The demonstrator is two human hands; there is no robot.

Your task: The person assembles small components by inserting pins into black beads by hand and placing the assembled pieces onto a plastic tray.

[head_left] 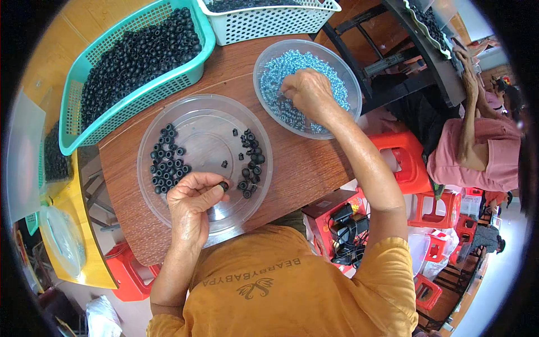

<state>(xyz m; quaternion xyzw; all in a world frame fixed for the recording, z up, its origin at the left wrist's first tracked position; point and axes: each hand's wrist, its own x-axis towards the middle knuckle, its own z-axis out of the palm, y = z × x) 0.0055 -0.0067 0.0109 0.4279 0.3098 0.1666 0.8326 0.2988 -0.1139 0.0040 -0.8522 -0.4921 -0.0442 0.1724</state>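
My left hand (193, 199) pinches a small round black piece (223, 186) between thumb and fingers, above the near part of a shallow clear round tray (205, 101). Hollow black pieces (163, 163) cluster on the tray's left side. More black pieces (255, 160) lie along its right, with a few smaller black bits beside them. Up and to the right, my right hand (311, 92) reaches into a clear round tub (264, 109) full of tiny shiny light-blue parts (331, 76). Its fingers are closed together at the parts; whatever lies between the fingertips is too small to make out.
A teal basket (70, 112) heaped with black pieces stands at the table's far left, beside a white basket (247, 31). The wooden table (126, 219) ends close to my body. Red stools (398, 160) stand at the right, near another person (474, 140) in pink at a table.
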